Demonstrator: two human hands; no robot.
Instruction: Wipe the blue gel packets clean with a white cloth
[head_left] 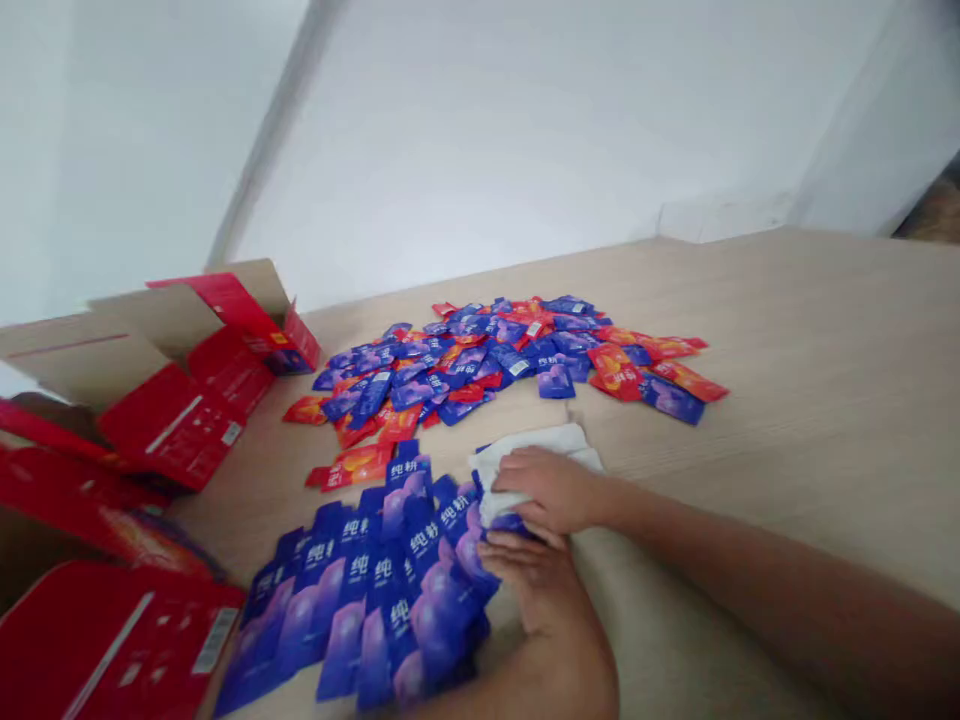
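A fanned, overlapping row of blue-purple sachets (367,590) with white Chinese lettering lies at the near edge of the table. My left hand (529,585) grips the row's right end, fingers curled around the sachets there. Just above it, my right hand (544,490) presses down on a crumpled white cloth or tissue (540,450), holding it against the same sachets. Part of a blue sachet shows beneath the white material. A loose heap of blue and orange-red sachets (480,360) lies farther out, beyond both hands.
Open red-and-brown cardboard boxes (172,380) stand at the left of the light wood-grain table (795,440), with more red flattened card (112,640) at lower left. White walls (487,130) rise behind the table's far edge.
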